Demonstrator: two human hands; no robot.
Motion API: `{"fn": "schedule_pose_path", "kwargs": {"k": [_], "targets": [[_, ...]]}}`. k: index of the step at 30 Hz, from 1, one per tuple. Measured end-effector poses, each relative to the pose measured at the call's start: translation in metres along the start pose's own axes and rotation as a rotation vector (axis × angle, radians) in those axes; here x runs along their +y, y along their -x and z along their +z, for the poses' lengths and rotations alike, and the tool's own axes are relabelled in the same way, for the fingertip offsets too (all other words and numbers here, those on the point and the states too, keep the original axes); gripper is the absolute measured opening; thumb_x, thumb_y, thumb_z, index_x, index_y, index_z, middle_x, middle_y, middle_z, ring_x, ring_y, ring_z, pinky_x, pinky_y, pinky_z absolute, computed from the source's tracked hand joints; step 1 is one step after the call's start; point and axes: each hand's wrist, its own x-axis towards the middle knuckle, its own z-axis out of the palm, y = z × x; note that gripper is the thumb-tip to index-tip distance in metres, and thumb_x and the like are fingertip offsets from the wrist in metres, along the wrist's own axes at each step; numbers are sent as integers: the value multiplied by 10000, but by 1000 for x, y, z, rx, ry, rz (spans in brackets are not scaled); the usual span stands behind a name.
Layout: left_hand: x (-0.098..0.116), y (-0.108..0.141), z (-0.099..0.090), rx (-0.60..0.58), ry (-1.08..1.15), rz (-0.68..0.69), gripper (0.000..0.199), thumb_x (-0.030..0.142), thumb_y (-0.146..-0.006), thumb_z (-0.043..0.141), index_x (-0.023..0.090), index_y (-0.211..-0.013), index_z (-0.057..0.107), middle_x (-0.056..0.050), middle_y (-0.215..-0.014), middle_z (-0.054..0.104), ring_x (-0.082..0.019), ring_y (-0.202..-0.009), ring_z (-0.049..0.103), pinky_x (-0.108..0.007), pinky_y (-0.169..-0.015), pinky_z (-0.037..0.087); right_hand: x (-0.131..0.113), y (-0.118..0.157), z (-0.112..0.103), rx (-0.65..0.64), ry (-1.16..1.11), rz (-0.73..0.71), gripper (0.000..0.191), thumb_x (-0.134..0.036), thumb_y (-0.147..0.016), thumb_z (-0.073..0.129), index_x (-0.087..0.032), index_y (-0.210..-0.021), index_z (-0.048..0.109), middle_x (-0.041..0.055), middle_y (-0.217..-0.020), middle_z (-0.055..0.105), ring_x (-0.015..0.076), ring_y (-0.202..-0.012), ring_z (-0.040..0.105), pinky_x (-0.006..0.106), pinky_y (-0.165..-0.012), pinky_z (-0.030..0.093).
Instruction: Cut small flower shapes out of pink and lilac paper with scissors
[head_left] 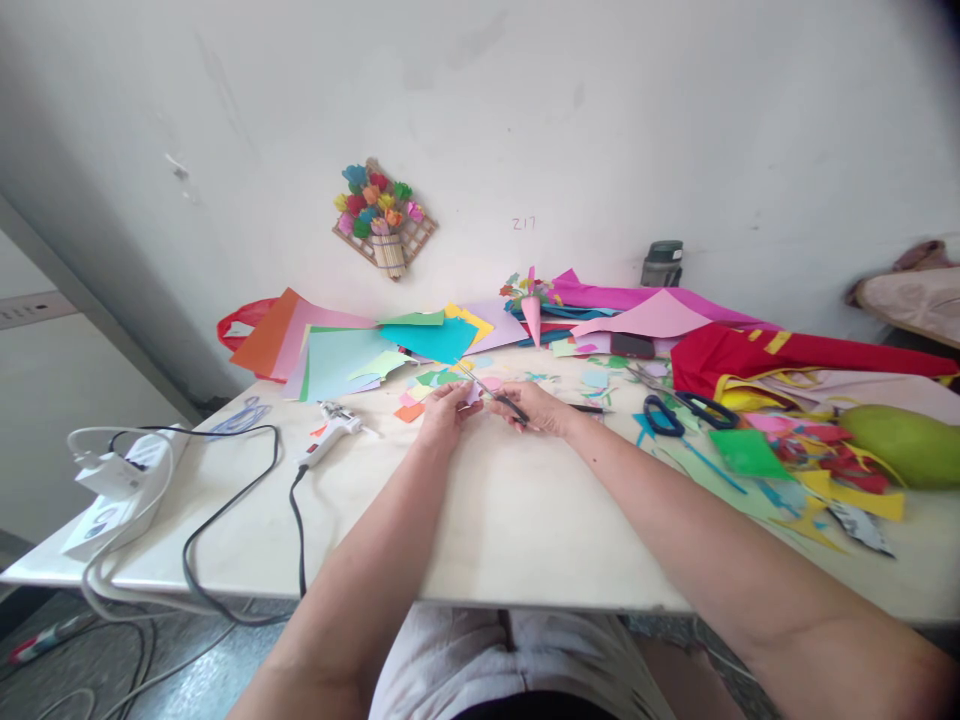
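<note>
In the middle of the table, my right hand (529,405) is closed around the dark handles of a small pair of scissors (510,405), whose blades point up and to the left. My left hand (448,408) pinches a small piece of pale lilac paper (472,394) beside the blades. Whether the blades touch the paper I cannot tell. Small coloured paper scraps (427,380) lie just beyond both hands. A dark pen-like tool (589,408) rests by my right wrist.
A hot glue gun (334,432) and a power strip (124,500) with trailing cords lie left. Coloured paper sheets (349,360) spread along the back near a pink paper cone with flowers (531,310). Larger blue-handled scissors (664,415), scraps and a green fruit-like object (904,440) occupy the right.
</note>
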Motion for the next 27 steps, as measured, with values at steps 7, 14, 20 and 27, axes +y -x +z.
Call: {"fn": "schedule_pose_path", "kwargs": {"k": [7, 14, 20, 27], "targets": [[3, 2, 0, -32, -28, -35, 326, 331, -549, 863, 137, -677, 635, -38, -675, 671, -133, -594, 613, -297, -643, 541, 6, -5, -1, -2, -1, -13, 387, -474, -638, 770, -161, -688, 547, -92, -472, 420, 48, -364, 386, 183, -338, 277], [2, 1, -1, -28, -26, -36, 309, 279, -566, 862, 145, -657, 599, -41, -678, 684, -124, -589, 626, -283, -653, 540, 10, -7, -3, -1, 0, -49, 432, -513, -588, 783, -165, -675, 542, -87, -459, 441, 47, -356, 395, 184, -337, 294], [4, 2, 1, 5, -21, -23, 310, 269, -561, 863, 145, -670, 600, -32, -657, 673, -126, -580, 626, -298, -668, 541, 17, -12, -5, -16, -20, -87, 415, -503, -583, 781, -162, -673, 560, -82, -477, 441, 48, -373, 390, 189, -339, 315], [5, 4, 2, 36, -15, 5, 357, 297, -483, 889, 140, -660, 622, -38, -670, 677, -129, -599, 615, -310, -689, 535, 24, -17, -6, -27, -33, -114, 446, -521, -554, 788, -170, -660, 533, -85, -504, 424, 49, -396, 394, 187, -336, 326]]}}
